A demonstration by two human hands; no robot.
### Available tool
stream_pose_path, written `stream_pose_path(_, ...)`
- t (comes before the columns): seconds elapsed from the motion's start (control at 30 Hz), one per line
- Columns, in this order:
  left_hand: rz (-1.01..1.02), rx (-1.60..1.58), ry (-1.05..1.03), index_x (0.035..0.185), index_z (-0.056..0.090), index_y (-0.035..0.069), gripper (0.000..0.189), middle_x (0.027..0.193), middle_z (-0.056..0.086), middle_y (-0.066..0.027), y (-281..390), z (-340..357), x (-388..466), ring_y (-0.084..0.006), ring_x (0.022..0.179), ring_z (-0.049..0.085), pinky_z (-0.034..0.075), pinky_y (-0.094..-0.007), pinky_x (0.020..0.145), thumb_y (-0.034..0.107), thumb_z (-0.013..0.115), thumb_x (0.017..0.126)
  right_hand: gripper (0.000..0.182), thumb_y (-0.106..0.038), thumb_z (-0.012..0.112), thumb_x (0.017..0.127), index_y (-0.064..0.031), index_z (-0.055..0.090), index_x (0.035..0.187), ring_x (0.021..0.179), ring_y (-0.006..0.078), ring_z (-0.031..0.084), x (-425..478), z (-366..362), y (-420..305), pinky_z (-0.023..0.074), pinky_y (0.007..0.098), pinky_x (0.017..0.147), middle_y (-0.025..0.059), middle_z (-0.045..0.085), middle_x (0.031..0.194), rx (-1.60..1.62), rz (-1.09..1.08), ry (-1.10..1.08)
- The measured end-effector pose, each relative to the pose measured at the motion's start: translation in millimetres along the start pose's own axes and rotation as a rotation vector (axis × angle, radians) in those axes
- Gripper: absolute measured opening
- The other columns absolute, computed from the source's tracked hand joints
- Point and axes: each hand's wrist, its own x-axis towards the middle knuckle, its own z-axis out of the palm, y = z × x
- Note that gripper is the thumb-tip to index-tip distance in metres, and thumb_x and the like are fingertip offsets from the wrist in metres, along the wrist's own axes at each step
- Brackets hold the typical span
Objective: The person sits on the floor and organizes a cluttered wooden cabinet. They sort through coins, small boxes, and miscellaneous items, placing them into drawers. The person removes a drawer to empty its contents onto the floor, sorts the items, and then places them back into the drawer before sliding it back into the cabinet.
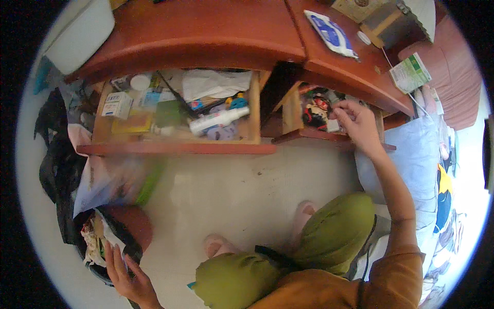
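My left hand (129,278) is at the rim of a lined waste bin (143,228), fingers spread, holding nothing that I can see. Crumpled waste (92,241) fills the bin's mouth. On the other side, my right hand (357,123) hovers over a small pulled-out drawer (301,135), thumb and fingertips close together. Whether something small is pinched there is unclear. Beneath those fingertips lie red-and-black patterned items (317,112). A wider drawer (193,148), also pulled out, contains a white tube-shaped bottle (218,120), a white box (117,105) and a folded white cloth or bag (216,83).
Above the drawers runs a red-brown desktop (200,31) with a blue-and-white packet (332,34). A green-and-white box (411,73) rests near its right end, with a white cable (415,102). Plastic bags (112,181) hang above the bin. Blue fabric (405,154) covers something at right.
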Motion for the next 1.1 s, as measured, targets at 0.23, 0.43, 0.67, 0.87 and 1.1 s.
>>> stream_pose_path(0.23,0.093,-0.066,0.016,0.103,0.057,-0.002,0.023,0.113,0.055,-0.0170,80,0,14,-0.0304,0.101,0.054,0.042,-0.0362,0.087,0.001,0.049,0.082,0.018,-0.019,0.058,0.081,-0.0015,0.062,0.084,0.058,0.0200,0.059,-7,-8,28,0.0453,0.0260,0.058,0.0082,0.060,0.064,-0.284,-0.269,0.435)
stream_pose_path(0.43,0.149,-0.185,0.018,0.099,0.060,-0.001,0.031,0.105,0.059,-0.0168,134,-6,32,-0.0298,0.095,0.057,0.046,-0.0342,0.080,-0.005,0.052,0.069,0.015,-0.009,0.053,0.083,0.0014,0.060,0.075,0.057,0.0090,0.056,-82,-4,32,0.0445,0.0229,0.052,0.0029,0.059,0.062,0.219,0.001,-0.121)
stream_pose_path(0.67,0.242,-0.345,0.007,0.096,0.061,0.002,0.031,0.104,0.059,-0.0142,163,12,56,-0.0292,0.090,0.058,0.047,-0.0354,0.077,-0.001,0.060,0.065,0.020,-0.014,0.051,0.085,-0.0001,0.065,0.088,0.065,0.0109,0.061,-64,42,39,0.0472,0.0232,0.058,0.0059,0.065,0.077,0.313,0.109,0.008)
stream_pose_path(0.87,0.350,-0.419,0.017,0.089,0.060,0.004,0.019,0.099,0.060,-0.0112,178,24,42,-0.0272,0.083,0.059,0.048,-0.0367,0.073,0.007,0.063,0.070,0.028,-0.021,0.047,0.089,0.0015,0.064,0.088,0.072,0.0138,0.060,-43,49,64,0.0480,0.0268,0.064,0.0077,0.065,0.080,0.407,0.027,0.157)
stream_pose_path(1.1,-0.142,-0.398,0.154,0.087,0.065,0.003,0.015,0.086,0.065,-0.0102,90,20,16,-0.0207,0.078,0.062,0.049,-0.0301,0.069,0.011,0.060,0.076,0.033,-0.027,0.047,0.090,0.0015,0.061,0.096,0.076,0.0151,0.061,12,39,68,0.0479,0.0265,0.066,0.0102,0.064,0.090,0.329,0.118,0.222)
